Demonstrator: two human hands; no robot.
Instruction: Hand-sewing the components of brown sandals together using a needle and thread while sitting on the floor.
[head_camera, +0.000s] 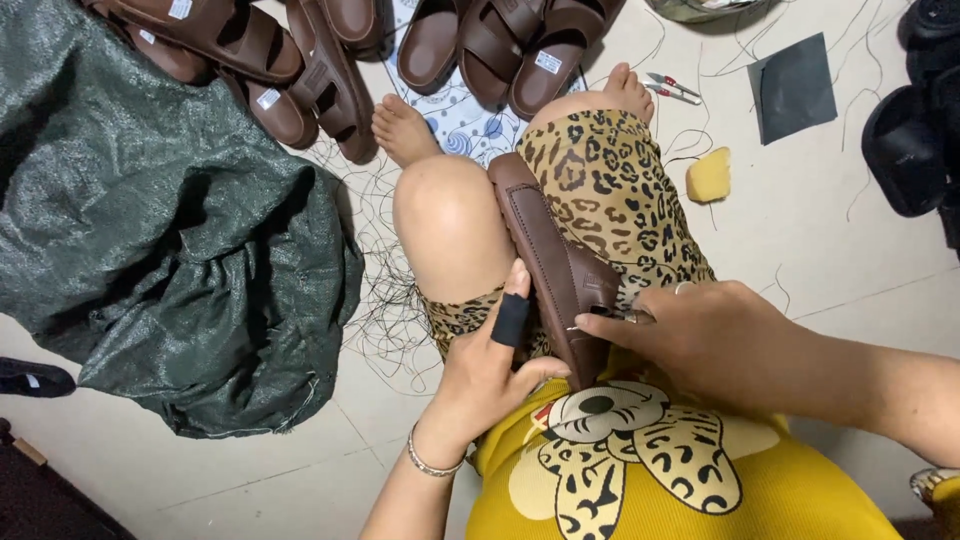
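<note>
Nearest me, from the head camera, my left hand (485, 370) grips the brown sandal (555, 265) wedged between my knees. Beside that sandal my right hand (700, 335) pinches a thin metal tool (610, 318) against its strap; my fingers hide most of the tool, so I cannot tell its kind.

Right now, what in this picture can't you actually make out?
- Head view: the tool in the right hand; the fingers cover all but a thin metal tip.
- The brown sandal: its near end is hidden between both hands.
- The sandal pile: cut off by the top edge.
- The left hand hides its own grip.
</note>
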